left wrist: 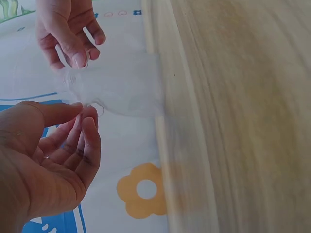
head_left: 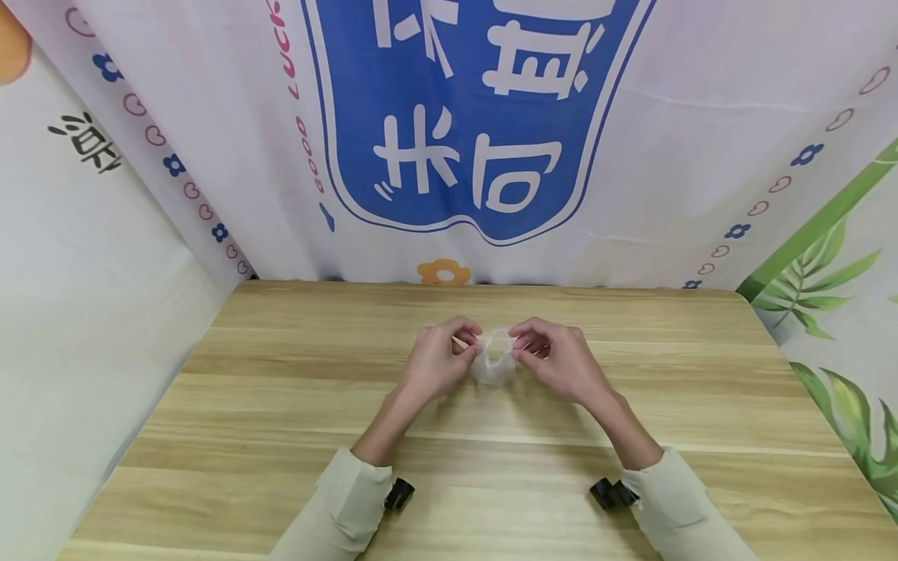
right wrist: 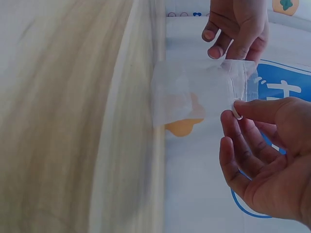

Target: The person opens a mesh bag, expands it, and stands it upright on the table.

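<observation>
A small translucent plastic bag is held by its mouth between both hands, above the wooden table, and its mouth gapes in the head view. On the bag's left side, my left hand pinches the rim between thumb and fingertips. Opposite it, my right hand pinches the other side of the rim. In the left wrist view the bag hangs down from the fingertips, with a thin clear loop near the left thumb. The right wrist view shows a small whitish edge under the right thumb; its kind is unclear.
Beneath the hands lies a wooden table. A printed white cloth with a blue panel hangs along the table's far edge. Black wrist cameras sit at both cuffs.
</observation>
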